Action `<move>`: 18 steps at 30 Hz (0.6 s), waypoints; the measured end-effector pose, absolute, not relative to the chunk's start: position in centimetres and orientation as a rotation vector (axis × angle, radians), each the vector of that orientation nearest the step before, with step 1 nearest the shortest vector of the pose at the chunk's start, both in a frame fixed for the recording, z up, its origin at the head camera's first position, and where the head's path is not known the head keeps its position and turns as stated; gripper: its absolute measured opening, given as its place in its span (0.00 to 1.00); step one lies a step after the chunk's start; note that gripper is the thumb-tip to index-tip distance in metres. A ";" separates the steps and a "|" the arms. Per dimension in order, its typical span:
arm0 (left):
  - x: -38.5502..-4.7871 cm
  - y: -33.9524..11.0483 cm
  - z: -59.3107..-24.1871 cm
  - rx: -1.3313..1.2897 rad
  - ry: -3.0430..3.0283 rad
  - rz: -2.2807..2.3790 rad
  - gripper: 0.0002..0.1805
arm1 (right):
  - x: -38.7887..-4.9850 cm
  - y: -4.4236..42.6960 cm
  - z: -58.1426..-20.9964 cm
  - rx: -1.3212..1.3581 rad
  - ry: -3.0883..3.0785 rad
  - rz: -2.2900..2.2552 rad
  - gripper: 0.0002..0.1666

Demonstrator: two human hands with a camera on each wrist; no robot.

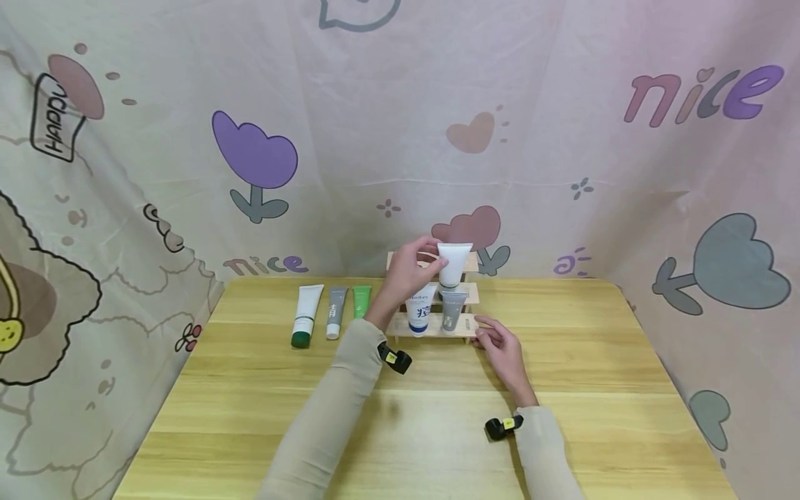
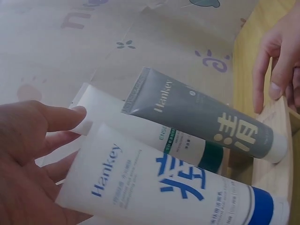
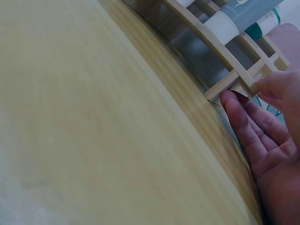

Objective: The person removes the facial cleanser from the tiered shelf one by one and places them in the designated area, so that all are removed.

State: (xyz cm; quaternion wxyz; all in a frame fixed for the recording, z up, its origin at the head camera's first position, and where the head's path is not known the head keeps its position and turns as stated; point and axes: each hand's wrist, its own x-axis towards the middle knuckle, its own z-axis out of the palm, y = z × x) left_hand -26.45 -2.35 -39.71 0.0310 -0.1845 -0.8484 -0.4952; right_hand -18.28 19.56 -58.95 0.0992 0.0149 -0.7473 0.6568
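Note:
A small tiered wooden rack [image 1: 465, 324] stands near the back of the table. My left hand [image 1: 406, 274] pinches the upper end of a white tube with a green cap [image 2: 161, 138], between thumb and fingers. This tube is upright, cap down, on a step behind the front one. On the front step stand a white tube with a blue cap [image 1: 420, 309] and a grey tube with a white cap [image 2: 197, 110]. My right hand [image 1: 502, 351] grips the rack's right front corner, thumb on top and fingers beneath in the right wrist view.
Left of the rack, a white tube with a green cap [image 1: 307, 312], a grey tube [image 1: 335, 312] and a green tube [image 1: 362, 300] lie in a row on the wooden table [image 1: 425, 430]. A printed cloth [image 1: 350, 160] hangs behind the table.

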 end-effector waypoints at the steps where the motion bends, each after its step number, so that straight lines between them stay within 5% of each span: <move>1: -26.6 -2.3 -39.6 -0.579 -2.622 -1.527 0.19 | -18.3 19.6 -58.9 0.045 -2.211 1.939 0.17; 18: -27.4 -1.8 -39.2 -0.530 -2.693 -1.499 0.14 | -18.4 19.6 -58.9 0.009 -2.232 1.935 0.17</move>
